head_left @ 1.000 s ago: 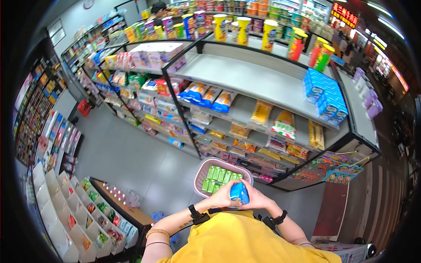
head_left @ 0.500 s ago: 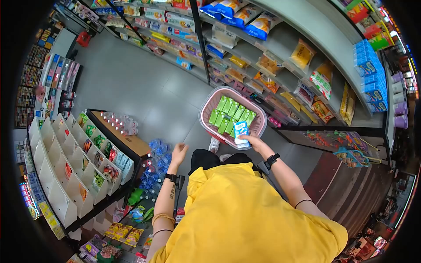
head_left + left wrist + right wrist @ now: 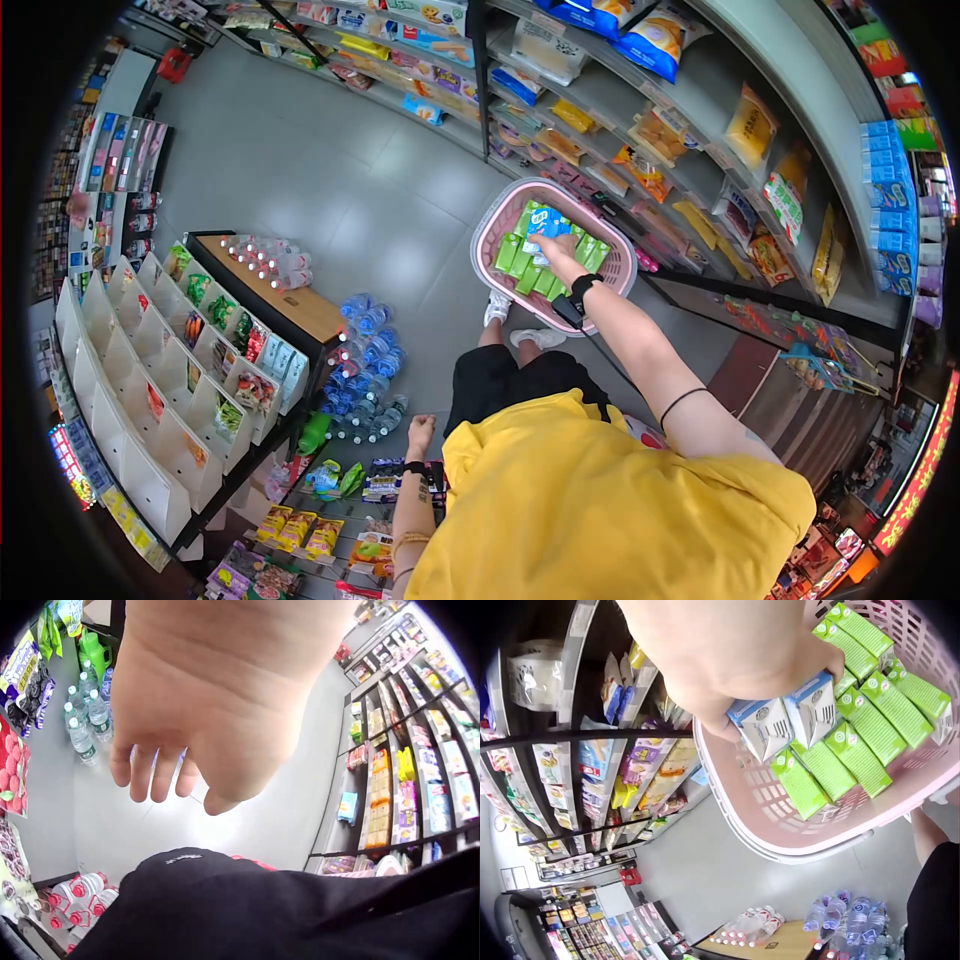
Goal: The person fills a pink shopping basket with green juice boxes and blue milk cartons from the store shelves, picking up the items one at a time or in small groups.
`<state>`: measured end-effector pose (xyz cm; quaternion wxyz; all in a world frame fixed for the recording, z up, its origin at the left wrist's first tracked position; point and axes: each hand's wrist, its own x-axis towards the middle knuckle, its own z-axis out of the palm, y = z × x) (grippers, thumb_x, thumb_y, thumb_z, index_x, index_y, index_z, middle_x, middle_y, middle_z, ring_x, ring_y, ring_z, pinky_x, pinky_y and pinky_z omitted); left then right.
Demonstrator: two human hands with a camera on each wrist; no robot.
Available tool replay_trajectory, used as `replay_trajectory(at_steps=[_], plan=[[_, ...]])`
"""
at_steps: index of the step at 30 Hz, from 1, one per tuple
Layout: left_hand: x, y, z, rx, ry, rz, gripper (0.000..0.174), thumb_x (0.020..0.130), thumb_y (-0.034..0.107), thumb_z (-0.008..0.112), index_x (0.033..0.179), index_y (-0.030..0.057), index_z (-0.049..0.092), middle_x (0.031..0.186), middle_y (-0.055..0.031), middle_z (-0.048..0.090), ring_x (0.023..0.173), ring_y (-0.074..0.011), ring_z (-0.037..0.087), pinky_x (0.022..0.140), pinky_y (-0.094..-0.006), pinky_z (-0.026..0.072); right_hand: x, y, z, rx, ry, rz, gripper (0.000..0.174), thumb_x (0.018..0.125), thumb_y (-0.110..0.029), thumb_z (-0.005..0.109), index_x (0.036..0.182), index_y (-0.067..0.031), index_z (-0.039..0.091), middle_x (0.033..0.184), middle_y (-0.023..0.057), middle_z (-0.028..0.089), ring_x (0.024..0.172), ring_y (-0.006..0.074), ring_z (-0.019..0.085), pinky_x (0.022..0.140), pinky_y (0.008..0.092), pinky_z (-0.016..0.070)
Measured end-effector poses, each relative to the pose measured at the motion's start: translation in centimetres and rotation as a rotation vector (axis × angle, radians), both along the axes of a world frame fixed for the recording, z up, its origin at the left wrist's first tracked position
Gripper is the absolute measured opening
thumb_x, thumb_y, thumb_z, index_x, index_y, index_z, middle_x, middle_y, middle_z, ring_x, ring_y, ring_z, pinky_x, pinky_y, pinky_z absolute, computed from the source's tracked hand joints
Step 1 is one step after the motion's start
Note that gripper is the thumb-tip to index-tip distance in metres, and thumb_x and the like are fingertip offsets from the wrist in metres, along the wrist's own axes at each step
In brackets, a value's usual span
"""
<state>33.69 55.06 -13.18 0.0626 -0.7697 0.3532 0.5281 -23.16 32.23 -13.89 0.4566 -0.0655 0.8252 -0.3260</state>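
Note:
In the head view my right hand (image 3: pixel 558 252) reaches down into a pink basket (image 3: pixel 630 275) and grips blue-and-white drink cartons (image 3: pixel 543 222). The right wrist view shows two of these cartons (image 3: pixel 811 712) side by side, thumb and fingers on either side of them. They are over several green cartons (image 3: pixel 870 727) packed in rows on the basket's bottom. My left hand (image 3: pixel 421 432) hangs low beside my body, away from the basket. Its fingers (image 3: pixel 161 776) are loosely bent in the left wrist view, with nothing held.
Shelves of bagged snacks (image 3: pixel 757 128) rise just beyond the basket. More blue cartons (image 3: pixel 888 200) stand on the upper shelf at right. Water bottles (image 3: pixel 365 365) are grouped on the floor at left, beside a white divided snack rack (image 3: pixel 150 390). My shoes (image 3: pixel 535 338) are close to the basket.
A second earlier both hands held a blue carton in front of my body. The left hand has since dropped away to the side, while the right hand has carried blue cartons down into the basket.

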Motion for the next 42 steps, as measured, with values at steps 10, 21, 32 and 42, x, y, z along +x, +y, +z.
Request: replay_trajectory(at_steps=[10,21,32,42], plan=[[0.5,1.1,4.1,-0.116,0.122,0.189,0.031,0.095,0.024,0.067,0.110,-0.0021,0.063,0.095,-0.0086,0.070,0.084,-0.0161,0.067,0.077,-0.0301,0.0539,2.8,-6.7,1.4,0.532,0.292,-0.029,0.098,0.069,-0.051,0.085,0.133,-0.0004,0.031,0.136,0.0247,0.047,0.130,0.0401,0.049,0.108,0.0512,0.0422],[1.3,-0.2,2.0,-0.001,0.066,-0.002,0.034,0.091,0.028,0.068,0.108,-0.0016,0.066,0.095,-0.0102,0.072,0.083,-0.0177,0.069,0.076,-0.0324,0.0555,1.6,-2.7,0.0,0.146,0.448,0.090,0.107,0.073,-0.044,0.081,0.149,0.0021,0.022,0.135,0.0348,0.047,0.125,0.0484,0.050,0.109,0.0515,0.0413],[-17.9,-25.6,7.1,-0.495,0.180,-0.645,0.037,0.090,0.030,0.068,0.110,-0.0009,0.067,0.102,-0.0176,0.074,0.099,-0.0296,0.071,0.090,-0.0385,0.0538,-4.0,22.1,2.7,-0.103,0.021,0.183,0.014,0.085,-0.019,0.068,0.085,-0.0045,0.068,0.068,0.0054,0.068,0.055,0.0142,0.064,0.051,0.0302,0.0513],[-52.6,-27.4,39.3,-1.085,1.080,-1.456,0.024,0.088,0.012,0.069,0.109,0.0003,0.062,0.105,-0.0168,0.066,0.100,-0.0326,0.065,0.087,-0.0388,0.0513,3.9,46.8,3.9,-0.007,-0.070,-0.893,0.008,0.089,-0.011,0.064,0.091,-0.0038,0.063,0.072,0.0079,0.065,0.058,0.0195,0.064,0.051,0.0335,0.0546]])
